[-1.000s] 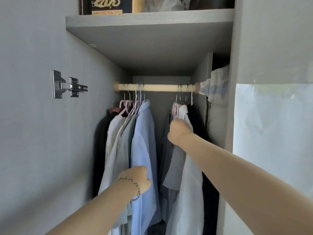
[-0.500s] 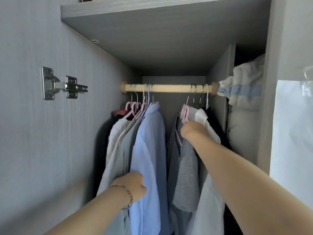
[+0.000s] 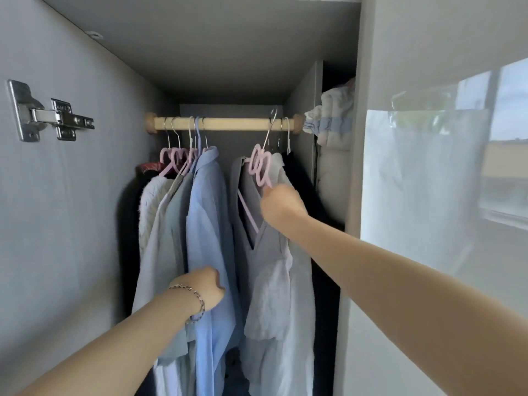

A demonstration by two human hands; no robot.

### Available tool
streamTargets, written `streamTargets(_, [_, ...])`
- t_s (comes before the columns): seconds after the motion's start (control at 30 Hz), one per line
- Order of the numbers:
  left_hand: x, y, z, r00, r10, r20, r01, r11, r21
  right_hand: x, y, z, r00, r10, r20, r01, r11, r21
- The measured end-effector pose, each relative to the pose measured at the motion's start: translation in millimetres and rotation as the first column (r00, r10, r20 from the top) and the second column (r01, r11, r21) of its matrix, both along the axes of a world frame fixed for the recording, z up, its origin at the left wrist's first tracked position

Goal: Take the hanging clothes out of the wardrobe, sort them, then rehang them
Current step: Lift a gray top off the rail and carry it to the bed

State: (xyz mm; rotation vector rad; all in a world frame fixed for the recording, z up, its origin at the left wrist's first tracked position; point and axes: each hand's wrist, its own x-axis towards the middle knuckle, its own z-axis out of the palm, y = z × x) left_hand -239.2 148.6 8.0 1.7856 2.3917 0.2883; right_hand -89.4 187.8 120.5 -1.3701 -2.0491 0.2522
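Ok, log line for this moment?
right hand: grips pink hanger, hook at rod | left hand: grips blue shirt | stage: taking out

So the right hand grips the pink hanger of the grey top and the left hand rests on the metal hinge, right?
Not the hinge: the head view shows the left hand gripping the light blue shirt. The right hand does grip the pink hanger of the grey top.

Wooden rail (image 3: 228, 123), upper centre, 2 clusters.
Left: light-blue shirt (image 3: 208, 218) foremost, grey shirt (image 3: 177, 212) and cream knit (image 3: 148, 201) behind, hanging straight on pink hangers (image 3: 174, 158).
Right: grey V-neck top (image 3: 271, 252) on pink heart-shaped hanger (image 3: 258, 167), tilted, hook askew on the rail.
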Motion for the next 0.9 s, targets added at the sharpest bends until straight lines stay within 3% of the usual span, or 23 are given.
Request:
streamTargets(0.03, [3.9,-2.5,-3.3,1.000,-0.019,-0.012,0.019,1.000,-0.001,6.4,-15.0,-4.6,0.998,-0.009,-0.066,0.000,0.991,-0.136])
streamTargets(0.13, [28.0,-18.1,-29.8,0.994,-0.097,-0.042,0.094,0.994,-0.059,44.0,-57.0,-39.2,0.995,-0.045,-0.088,0.034,0.991,-0.128])
streamTargets(0.33, [95.4,-58.4,-88.5,0.965,-0.261,-0.015,0.254,0.950,-0.184,128.0,-159.4,-110.8,0.979,-0.202,0.033,0.204,0.956,-0.213])
streamTargets(0.43, [149.6,-88.3,-110.9,0.916,-0.402,-0.001,0.383,0.874,-0.299,184.6,-215.6,-130.2,0.965,-0.244,0.097,0.260,0.941,-0.217])
streamTargets(0.57, [229.3,-134.5,-140.0,0.861,-0.502,0.077,0.501,0.815,-0.291,265.1,-290.7,-153.0,0.921,-0.358,0.152,0.383,0.904,-0.189])
streamTargets(0.7, [320.6,-189.6,-162.9,0.805,-0.581,0.120,0.589,0.758,-0.278,353.3,-379.9,-185.3,0.842,-0.513,0.170,0.539,0.818,-0.201])
streamTargets(0.9, [476.7,-305.1,-210.6,0.614,-0.775,0.149,0.771,0.549,-0.323,489.2,-548.8,-256.3,0.614,-0.762,0.207,0.789,0.583,-0.196])
